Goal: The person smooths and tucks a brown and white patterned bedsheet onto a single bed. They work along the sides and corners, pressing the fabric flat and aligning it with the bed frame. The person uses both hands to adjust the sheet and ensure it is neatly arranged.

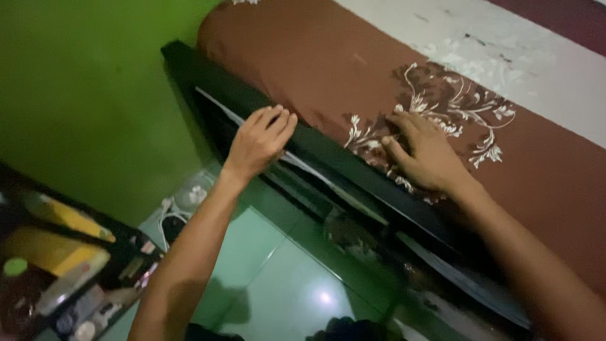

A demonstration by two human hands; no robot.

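At the edge of the bed, both hands are on the brown flowered sheet (353, 69) where it wraps over the mattress side. Left hand (259, 142) lies palm down on the dark bed frame (341, 161), fingers curled over the seam where sheet meets frame; fingertips look pressed into that gap. Cannot tell whether cloth is pinched under them. Right hand (426, 155) rests flat on the sheet, fingers spread across the white flower print, nothing clasped; it appears to press the cloth down.

Step in hand, as judged: tucking or smoothing the sheet's edge along the frame. Sheet looks drawn fairly taut over the mattress corner beyond the left hand, so this stretch seems well along.

Next move would call for pushing the edge deeper between mattress and frame with the left fingertips, while the right palm keeps the cloth from sliding back. Gap is narrow; likely needs flat fingers, not a fist.

Sheet relative to grip: directly beneath the right palm; just beyond and touching the left fingertips.

Surroundings: green wall (82, 95) to the left of the left hand; pale green tiled floor (284, 284) below both forearms; a dark shelf with bottles (57, 252) well apart at lower left.
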